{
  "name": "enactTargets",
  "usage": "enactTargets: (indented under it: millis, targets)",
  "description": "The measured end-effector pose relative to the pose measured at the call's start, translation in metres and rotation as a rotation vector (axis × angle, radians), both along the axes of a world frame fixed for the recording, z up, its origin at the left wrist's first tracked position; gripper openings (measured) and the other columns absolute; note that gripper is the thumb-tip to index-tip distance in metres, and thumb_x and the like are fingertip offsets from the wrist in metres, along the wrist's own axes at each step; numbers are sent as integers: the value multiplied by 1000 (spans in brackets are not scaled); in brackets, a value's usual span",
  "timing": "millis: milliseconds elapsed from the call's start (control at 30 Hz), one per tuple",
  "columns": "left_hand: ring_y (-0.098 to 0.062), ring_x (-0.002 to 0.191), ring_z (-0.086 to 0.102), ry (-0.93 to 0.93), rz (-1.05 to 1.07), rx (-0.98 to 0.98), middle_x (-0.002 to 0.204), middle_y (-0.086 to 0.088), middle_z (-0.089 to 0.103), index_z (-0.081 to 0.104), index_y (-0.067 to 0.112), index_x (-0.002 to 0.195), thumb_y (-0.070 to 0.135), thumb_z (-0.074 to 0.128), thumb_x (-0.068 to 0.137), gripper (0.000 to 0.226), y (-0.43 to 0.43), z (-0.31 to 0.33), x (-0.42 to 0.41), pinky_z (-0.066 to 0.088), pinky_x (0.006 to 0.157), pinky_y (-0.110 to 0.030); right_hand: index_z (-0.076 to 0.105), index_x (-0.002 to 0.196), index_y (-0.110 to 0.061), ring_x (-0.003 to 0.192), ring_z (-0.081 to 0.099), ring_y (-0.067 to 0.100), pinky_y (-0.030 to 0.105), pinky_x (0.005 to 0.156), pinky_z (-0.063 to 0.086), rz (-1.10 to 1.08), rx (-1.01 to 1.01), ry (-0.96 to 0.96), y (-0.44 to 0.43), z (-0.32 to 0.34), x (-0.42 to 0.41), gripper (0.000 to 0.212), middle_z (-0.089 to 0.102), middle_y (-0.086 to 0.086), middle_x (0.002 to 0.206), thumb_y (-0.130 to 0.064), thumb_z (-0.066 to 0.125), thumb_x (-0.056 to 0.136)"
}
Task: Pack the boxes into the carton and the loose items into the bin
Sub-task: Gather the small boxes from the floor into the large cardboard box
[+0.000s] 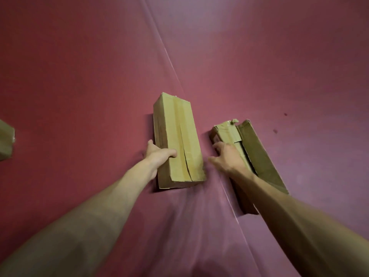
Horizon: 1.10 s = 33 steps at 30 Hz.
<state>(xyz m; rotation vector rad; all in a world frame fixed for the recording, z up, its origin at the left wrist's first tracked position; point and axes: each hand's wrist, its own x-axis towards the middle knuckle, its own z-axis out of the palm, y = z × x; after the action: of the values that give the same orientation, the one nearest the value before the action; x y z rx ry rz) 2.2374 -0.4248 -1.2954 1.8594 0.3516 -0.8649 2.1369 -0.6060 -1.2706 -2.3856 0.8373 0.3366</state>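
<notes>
Two long brown cardboard boxes lie on a dark red floor covering. The left box [177, 140] is taped shut, with a split along its top near the close end. My left hand [157, 154] grips its left side, thumb curled over the top face. The right box [245, 156] is crumpled at its far end and one flap stands open. My right hand [225, 156] rests on its near left part, fingers spread over the top; whether they grip is unclear. No carton or bin is in view.
Part of another brown box [6, 142] shows at the left edge. A pale seam [165, 50] in the red covering [79, 86] runs diagonally between the two boxes. Bare floor lies on all sides.
</notes>
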Motion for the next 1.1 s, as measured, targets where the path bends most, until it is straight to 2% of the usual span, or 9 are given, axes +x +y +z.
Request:
enactTargets:
  millis: [133,233,300,400,533,667,800,900,1100]
  targets:
    - [-31,123,48,-7,-49,120,133,-8,50,35,18,134,38,75,38,106,-17,5,-9,45,100,-48,27,144,-13,134,30,37,50,109,27,-221,-314,33,-48,4,-33,97,33,19,143,-63,68,73]
    - [-31,130,39,-37,-79,156,142,-13,36,33,13,136,36,76,45,104,-29,9,-13,41,105,-47,8,152,-13,145,15,37,59,116,12,-448,-221,131,-77,-11,-60,118,20,21,155,-81,54,67]
    - [-32,137,30,-52,-80,173,150,-15,23,20,10,145,29,77,57,107,-34,7,-12,37,109,-48,1,153,-15,145,20,37,62,115,9,-515,-113,201,-82,-21,-70,124,24,20,155,-89,47,63]
    - [-31,139,30,-43,-79,152,152,-16,21,9,10,148,28,81,58,117,-36,6,-10,35,110,-48,3,152,-17,142,26,37,65,113,13,-443,-120,235,-67,-26,-74,133,25,18,154,-95,45,53]
    - [-30,132,43,-34,-57,67,149,-11,35,24,13,142,49,83,38,125,-34,8,-12,40,106,-49,-9,152,-15,143,20,34,63,111,19,-275,-159,283,-43,-30,-69,147,15,14,156,-87,64,47]
    - [-27,114,56,23,-70,79,132,-7,52,40,16,130,42,76,47,94,-17,13,-15,48,97,-46,12,147,-9,130,37,34,57,105,35,-335,-179,248,-29,-31,-56,120,35,13,139,-59,79,60]
    - [-22,86,60,242,-99,61,100,-9,63,54,6,119,11,71,67,54,11,22,-14,52,72,-37,32,135,-8,124,44,34,53,102,41,-424,-48,125,-19,-29,-36,108,43,14,131,-62,81,55]
    - [-17,74,61,230,-46,31,87,-7,65,57,3,112,6,75,71,45,31,33,-17,49,57,-29,35,135,-8,121,48,34,53,100,44,-475,81,31,-7,-19,-17,117,44,14,131,-68,78,45]
    - [-17,86,66,0,37,116,99,-3,71,67,12,106,16,88,59,51,99,137,-7,54,73,-31,41,132,-13,119,51,31,50,99,46,-396,160,-91,51,88,3,115,50,9,126,-70,73,38]
